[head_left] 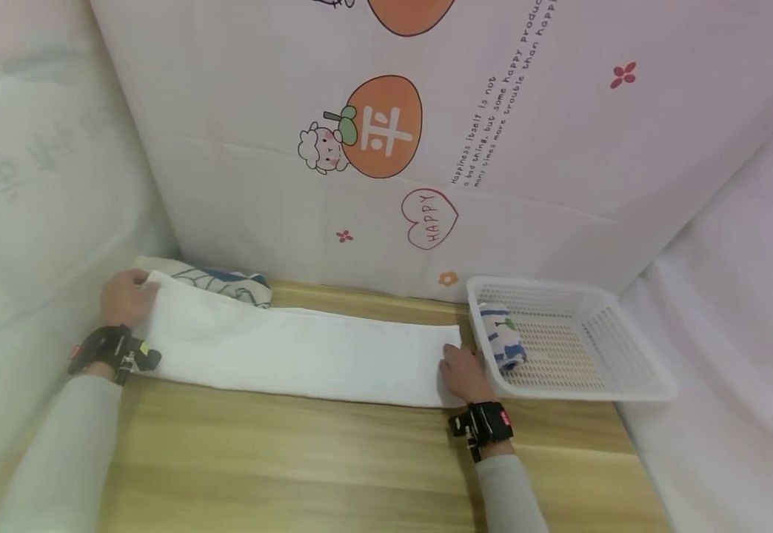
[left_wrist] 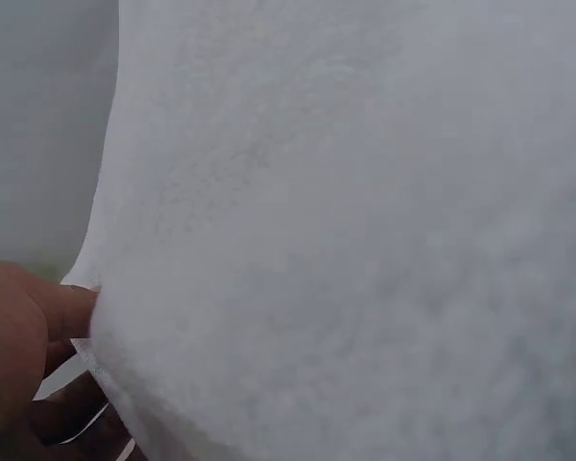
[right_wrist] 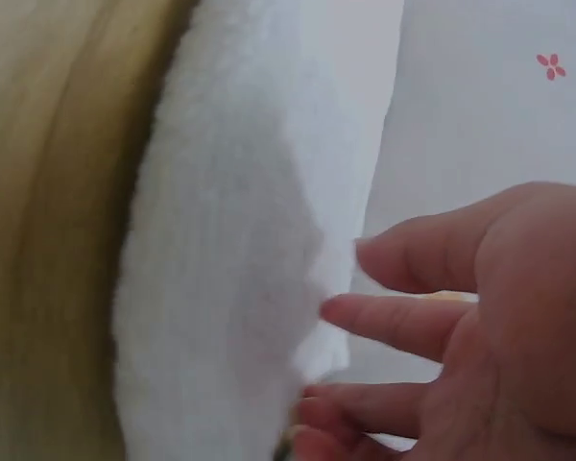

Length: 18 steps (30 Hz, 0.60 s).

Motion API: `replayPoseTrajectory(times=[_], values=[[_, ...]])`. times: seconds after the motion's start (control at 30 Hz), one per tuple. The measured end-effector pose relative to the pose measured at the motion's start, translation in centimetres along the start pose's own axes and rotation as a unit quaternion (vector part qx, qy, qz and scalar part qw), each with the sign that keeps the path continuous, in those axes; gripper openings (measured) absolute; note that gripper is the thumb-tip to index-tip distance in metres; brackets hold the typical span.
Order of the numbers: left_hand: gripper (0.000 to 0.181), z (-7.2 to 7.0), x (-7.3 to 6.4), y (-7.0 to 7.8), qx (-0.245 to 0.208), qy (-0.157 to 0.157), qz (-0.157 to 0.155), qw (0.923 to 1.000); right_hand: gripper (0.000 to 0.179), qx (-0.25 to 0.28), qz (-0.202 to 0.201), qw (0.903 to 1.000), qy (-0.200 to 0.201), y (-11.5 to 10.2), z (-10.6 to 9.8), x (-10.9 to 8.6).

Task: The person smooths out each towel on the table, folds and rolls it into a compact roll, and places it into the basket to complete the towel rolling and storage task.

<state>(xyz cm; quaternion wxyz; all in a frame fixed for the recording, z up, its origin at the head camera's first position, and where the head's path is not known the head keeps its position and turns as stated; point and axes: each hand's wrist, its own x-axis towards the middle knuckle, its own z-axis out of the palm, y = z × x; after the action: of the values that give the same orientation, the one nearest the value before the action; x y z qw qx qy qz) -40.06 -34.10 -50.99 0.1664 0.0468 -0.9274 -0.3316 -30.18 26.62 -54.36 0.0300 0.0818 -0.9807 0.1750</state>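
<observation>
A white towel, folded into a long strip, stretches from left to right over the wooden table. Its left end is raised in my left hand, which pinches the edge; in the left wrist view the thumb lies on the cloth with fingers behind it. At the other end, my right hand rests by the towel's short edge. The right wrist view shows its thumb and fingers apart and fairly straight, fingertips at the cloth.
Behind the towel's left part lies a patterned cloth against the wall. On the right stands a white plastic basket with a rolled patterned towel at its left side. White sheeting encloses the wooden table.
</observation>
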Motion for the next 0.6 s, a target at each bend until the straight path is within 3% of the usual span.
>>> replayPoseTrajectory(times=[0.07,0.2,0.33,0.6], values=[[0.039,0.0,0.1,-0.2,0.0,0.008,-0.002,1.0,0.024,0.004,0.006,1.0,-0.007,0.4,0.5,0.5],[0.041,-0.2,0.3,-0.4,-0.002,-0.004,-0.011,0.9999,0.031,0.006,0.028,0.9994,-0.021,1.1,1.1,1.5],[0.04,-0.7,-0.1,-0.3,-0.019,0.001,-0.033,0.9993,0.019,0.006,0.034,0.9993,-0.017,1.5,1.3,2.2],[0.042,-1.5,-0.6,-0.7,-0.006,0.013,-0.062,0.998,0.023,0.002,0.038,0.9991,-0.016,0.8,1.0,2.2]])
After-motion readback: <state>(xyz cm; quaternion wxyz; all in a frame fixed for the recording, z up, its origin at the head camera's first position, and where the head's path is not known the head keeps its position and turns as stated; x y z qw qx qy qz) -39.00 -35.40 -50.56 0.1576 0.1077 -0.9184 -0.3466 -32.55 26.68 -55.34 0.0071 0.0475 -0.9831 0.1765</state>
